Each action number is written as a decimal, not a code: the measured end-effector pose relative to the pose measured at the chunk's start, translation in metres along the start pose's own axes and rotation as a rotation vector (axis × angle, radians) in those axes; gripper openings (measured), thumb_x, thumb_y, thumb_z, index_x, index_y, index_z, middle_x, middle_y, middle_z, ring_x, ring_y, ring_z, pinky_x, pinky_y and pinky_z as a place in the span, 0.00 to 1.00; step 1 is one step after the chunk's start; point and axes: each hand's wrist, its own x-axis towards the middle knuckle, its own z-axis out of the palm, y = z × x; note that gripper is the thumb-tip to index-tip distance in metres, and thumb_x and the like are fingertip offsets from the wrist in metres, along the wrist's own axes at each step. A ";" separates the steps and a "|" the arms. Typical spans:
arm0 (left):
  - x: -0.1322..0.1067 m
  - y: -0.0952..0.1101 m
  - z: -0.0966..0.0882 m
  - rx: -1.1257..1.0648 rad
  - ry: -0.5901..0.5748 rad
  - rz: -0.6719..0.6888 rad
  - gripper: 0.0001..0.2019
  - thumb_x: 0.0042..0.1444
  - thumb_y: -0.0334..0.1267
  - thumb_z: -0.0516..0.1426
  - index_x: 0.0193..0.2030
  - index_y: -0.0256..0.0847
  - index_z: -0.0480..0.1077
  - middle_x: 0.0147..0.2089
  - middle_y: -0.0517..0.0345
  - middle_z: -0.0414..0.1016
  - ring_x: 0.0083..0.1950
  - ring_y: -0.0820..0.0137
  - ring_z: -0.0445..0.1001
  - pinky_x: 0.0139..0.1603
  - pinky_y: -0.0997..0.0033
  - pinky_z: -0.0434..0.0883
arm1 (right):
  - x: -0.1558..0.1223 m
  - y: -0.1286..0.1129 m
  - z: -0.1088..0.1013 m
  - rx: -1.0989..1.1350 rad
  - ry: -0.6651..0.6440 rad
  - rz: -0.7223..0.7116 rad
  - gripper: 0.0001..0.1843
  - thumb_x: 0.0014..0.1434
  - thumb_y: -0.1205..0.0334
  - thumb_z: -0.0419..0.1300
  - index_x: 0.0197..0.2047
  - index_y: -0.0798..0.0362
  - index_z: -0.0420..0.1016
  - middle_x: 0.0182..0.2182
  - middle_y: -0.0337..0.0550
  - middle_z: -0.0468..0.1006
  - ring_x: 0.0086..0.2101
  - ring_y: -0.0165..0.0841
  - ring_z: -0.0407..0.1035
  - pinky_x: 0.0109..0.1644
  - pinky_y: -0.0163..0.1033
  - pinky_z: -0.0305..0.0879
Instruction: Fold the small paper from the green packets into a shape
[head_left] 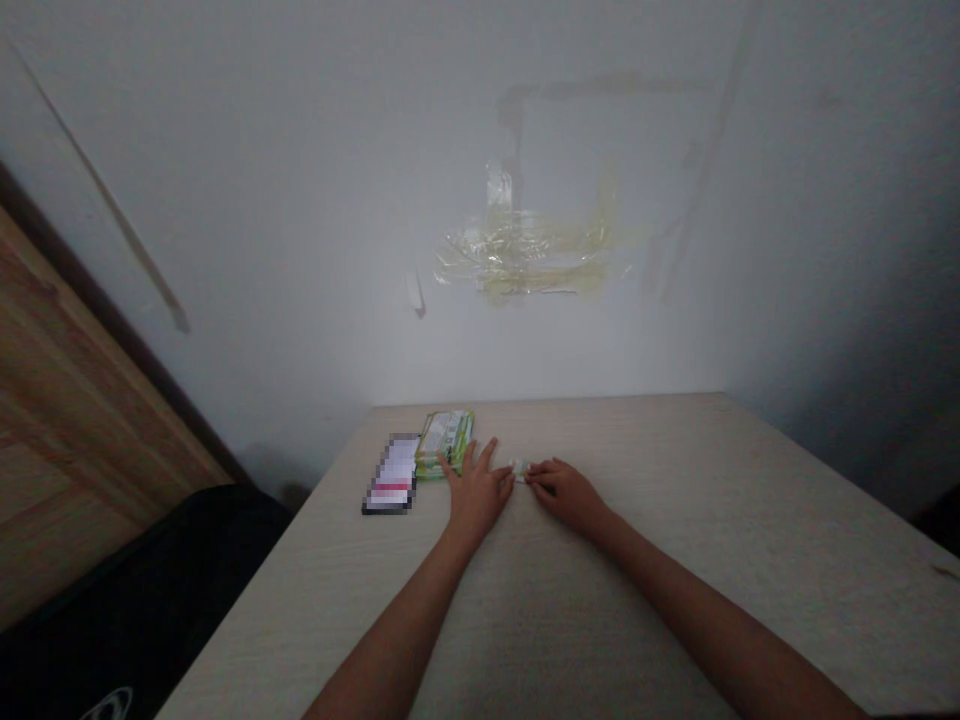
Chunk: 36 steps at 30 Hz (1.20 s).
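Between my two hands lies a small whitish-green piece (pixel 520 469), too small to make out its kind; it looks thin and flat on the table. My left hand (pixel 476 490) touches its left side with thumb and forefinger close together, while the other fingers spread out. Those spread fingers reach the near right side of a green and white plastic packet (pixel 444 444). On the right edge of the piece, my right hand (pixel 570 492) pinches with its fingertips, the remaining fingers curled in.
Left of the packet lies a phone-like flat object (pixel 391 475), its face pixelated. The pale wooden table (pixel 675 480) meets a wall (pixel 300 250) with old clear tape (pixel 532 250). Dark fabric (pixel 165 590) and a wooden panel (pixel 75 400) are at the left.
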 end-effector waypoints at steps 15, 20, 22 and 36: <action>-0.001 0.001 0.000 0.038 -0.023 -0.079 0.17 0.62 0.54 0.48 0.49 0.64 0.75 0.68 0.55 0.60 0.71 0.49 0.48 0.62 0.25 0.30 | -0.002 -0.002 -0.001 0.011 0.016 0.002 0.14 0.63 0.65 0.54 0.47 0.47 0.79 0.45 0.42 0.80 0.46 0.34 0.72 0.60 0.46 0.61; -0.001 -0.009 0.002 0.002 -0.068 -0.056 0.15 0.60 0.55 0.50 0.51 0.69 0.72 0.69 0.59 0.59 0.72 0.49 0.46 0.62 0.23 0.34 | -0.001 -0.004 -0.003 0.015 0.011 0.005 0.14 0.62 0.64 0.54 0.46 0.47 0.80 0.44 0.42 0.80 0.46 0.35 0.72 0.59 0.46 0.62; -0.001 -0.014 0.002 -0.018 -0.088 -0.038 0.15 0.60 0.56 0.51 0.52 0.72 0.70 0.69 0.60 0.58 0.72 0.49 0.46 0.62 0.24 0.34 | -0.001 -0.004 -0.003 0.019 0.012 0.010 0.14 0.62 0.64 0.54 0.46 0.48 0.80 0.44 0.42 0.80 0.46 0.35 0.72 0.59 0.46 0.62; 0.000 -0.015 -0.001 -0.016 -0.002 0.064 0.12 0.59 0.52 0.54 0.43 0.62 0.78 0.66 0.59 0.64 0.69 0.48 0.52 0.64 0.24 0.36 | 0.000 -0.002 -0.002 0.005 0.006 0.000 0.13 0.62 0.65 0.55 0.45 0.47 0.80 0.45 0.43 0.80 0.46 0.34 0.72 0.60 0.46 0.60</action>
